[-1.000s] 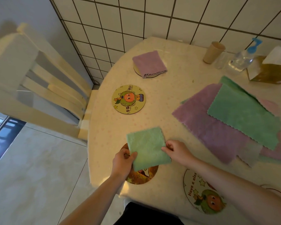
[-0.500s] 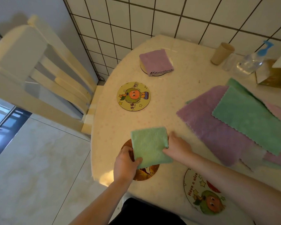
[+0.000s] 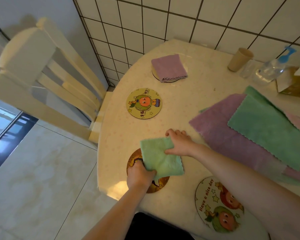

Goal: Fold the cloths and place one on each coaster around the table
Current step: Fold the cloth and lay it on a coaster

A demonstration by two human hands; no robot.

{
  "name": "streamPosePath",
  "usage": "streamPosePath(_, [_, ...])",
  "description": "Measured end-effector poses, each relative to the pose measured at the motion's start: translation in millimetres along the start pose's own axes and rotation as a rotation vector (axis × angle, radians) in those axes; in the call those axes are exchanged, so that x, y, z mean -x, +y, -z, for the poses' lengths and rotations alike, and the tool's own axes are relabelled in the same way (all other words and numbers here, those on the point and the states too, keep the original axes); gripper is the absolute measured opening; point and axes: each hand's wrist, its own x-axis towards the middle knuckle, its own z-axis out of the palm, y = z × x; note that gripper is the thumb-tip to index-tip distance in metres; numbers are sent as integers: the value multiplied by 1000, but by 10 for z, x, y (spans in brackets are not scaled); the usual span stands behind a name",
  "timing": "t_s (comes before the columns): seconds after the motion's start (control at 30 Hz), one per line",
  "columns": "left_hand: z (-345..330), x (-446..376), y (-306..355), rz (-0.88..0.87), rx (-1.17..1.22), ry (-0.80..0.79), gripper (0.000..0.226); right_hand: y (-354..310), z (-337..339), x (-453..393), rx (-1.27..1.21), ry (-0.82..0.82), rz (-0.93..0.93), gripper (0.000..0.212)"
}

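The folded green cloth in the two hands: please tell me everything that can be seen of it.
The folded green cloth is a small, soft, fuzzy square of several layers with a scalloped right edge. It lies tilted over the brown coaster near the table's edge and covers its upper part. The left hand grips its lower left corner; the right hand pinches its upper right side.

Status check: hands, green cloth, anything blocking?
Left hand and right hand both grip folded green cloth over brown coaster. Nothing blocking.
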Motion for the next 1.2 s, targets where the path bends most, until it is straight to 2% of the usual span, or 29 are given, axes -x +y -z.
streamPosePath(0.17, [115,-42,10,5,180,-163,30,55,32,-61,17,-109,-23,68])
streamPosePath(0.23, [199,-60,40,-26,282,-234,31,99,79,-94,-46,-136,0,68])
streamPosePath(0.37, [457,-186,158,-72,519,-354,45,195,311,-116,-575,-119,47,44])
streamPosePath(0.43, [611,-329,231,-83,568,-369,50,229,467,-148,-766,-85,25,43])
streamPosePath(0.5, [769,-497,338,-78,648,-378,39,250,606,-221,-910,-82,-13,45])
streamPosePath(0.67, [1201,-980,656,-103,800,-354,19,184,864,-529,-1048,-36,-41,8])
streamPosePath(0.77, [1378,-1347,809,-82,867,-273,16,80,890,-734,-1111,73,-114,4])
streamPosePath(0.9, [1476,-1840,966,-99,821,-186,4,-80,820,-975,-1155,217,-224,10])
streamPosePath(1.0, [1505,-2118,1038,-113,735,-150,5,-141,748,-1110,-1152,302,-313,5])
streamPosePath(1.1, [1534,-2331,1092,-139,599,-84,10,-138,676,-1220,-1057,356,-377,13])
streamPosePath(1.2, [1561,-2456,1106,-191,408,9,15,-154,641,-1244,-876,395,-394,3])
